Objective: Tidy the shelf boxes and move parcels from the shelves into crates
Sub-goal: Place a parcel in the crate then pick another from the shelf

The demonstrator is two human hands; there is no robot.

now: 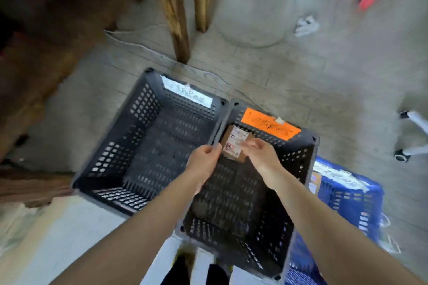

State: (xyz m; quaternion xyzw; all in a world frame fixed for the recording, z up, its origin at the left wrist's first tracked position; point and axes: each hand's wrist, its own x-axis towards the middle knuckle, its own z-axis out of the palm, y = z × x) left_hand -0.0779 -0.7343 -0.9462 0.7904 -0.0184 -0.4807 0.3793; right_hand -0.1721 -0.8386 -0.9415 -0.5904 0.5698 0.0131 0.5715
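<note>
— Where's the parcel (234, 143) from where you stand?

— Over the right-hand black crate (245, 192), the one with the orange label (269, 126), up near its far wall. It's a small brown box with a white shipping label on top; the print is too smeared to read.

— Both hands on it?

— The left hand (203, 159) is curled at its left edge, the right hand (259, 154) at its right edge, fingers loosely bent. With the blur I can't say whether either one is really pinching the box or only beside it, nor whether it rests on the crate floor.

— And the other crates?

— The left black crate (148, 146) touches the right one, bearing a white label (186, 95) I can't make out. A blue crate (342, 194) sits behind the right crate, mostly hidden by it and the forearm. The shelf (46, 30) at left is dark and cut off.
</note>
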